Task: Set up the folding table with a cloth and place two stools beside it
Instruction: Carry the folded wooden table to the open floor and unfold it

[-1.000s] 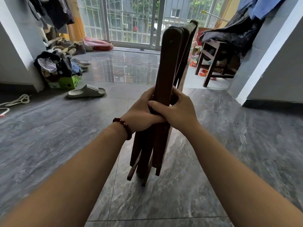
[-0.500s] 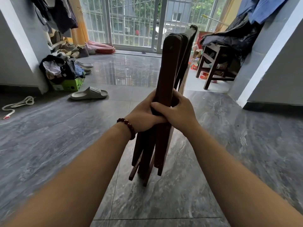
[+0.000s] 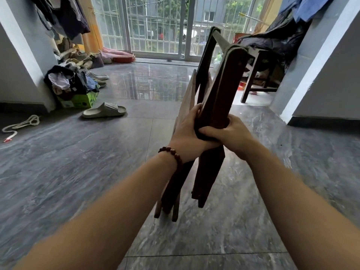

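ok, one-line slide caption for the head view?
Left hand and right hand grip the folded table, held roughly upright, leg frames parted; a slipper lies on the tiled floor.

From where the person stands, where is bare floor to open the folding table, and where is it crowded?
Bare floor lies left of the folding table, bordered by slipper and rope, and right of it to the wall. Crowded: clothes pile far left, wooden bench far right.

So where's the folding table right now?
In the head view, the folded table is upright just right of centre, held at mid-height by the left hand and right hand, with a slipper on the floor off to its left.
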Action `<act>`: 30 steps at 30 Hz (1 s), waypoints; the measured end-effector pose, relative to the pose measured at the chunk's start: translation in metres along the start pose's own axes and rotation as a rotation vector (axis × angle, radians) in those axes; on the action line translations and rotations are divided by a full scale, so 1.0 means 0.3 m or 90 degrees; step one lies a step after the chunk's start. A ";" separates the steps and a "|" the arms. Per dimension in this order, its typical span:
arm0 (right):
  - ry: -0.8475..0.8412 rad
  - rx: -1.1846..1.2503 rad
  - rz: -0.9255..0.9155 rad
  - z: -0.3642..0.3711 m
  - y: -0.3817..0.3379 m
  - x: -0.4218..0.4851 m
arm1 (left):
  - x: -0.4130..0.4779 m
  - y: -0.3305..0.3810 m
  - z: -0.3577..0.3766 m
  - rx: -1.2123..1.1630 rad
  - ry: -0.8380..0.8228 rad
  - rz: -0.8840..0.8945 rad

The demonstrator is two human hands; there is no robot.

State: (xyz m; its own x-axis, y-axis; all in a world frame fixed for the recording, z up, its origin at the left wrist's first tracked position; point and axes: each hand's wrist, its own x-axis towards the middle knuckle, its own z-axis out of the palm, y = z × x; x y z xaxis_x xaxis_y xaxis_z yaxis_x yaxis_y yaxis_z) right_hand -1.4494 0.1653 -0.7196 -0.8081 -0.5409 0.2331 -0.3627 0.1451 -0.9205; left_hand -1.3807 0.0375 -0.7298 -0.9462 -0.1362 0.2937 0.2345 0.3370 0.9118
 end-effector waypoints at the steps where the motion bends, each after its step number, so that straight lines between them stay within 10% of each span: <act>1: -0.002 0.001 -0.006 0.011 -0.003 0.004 | -0.004 -0.001 -0.012 0.000 0.000 -0.004; 30: 0.065 0.185 -0.030 0.200 0.023 -0.008 | -0.031 -0.055 -0.162 -0.055 0.014 -0.017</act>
State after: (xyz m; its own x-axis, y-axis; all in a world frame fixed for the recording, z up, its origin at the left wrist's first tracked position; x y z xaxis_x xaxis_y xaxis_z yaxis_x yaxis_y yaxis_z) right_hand -1.4221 0.1179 -0.7452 -0.8410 -0.4537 0.2948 -0.2656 -0.1286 -0.9555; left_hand -1.3651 -0.0119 -0.7337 -0.9475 -0.1653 0.2738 0.2280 0.2510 0.9407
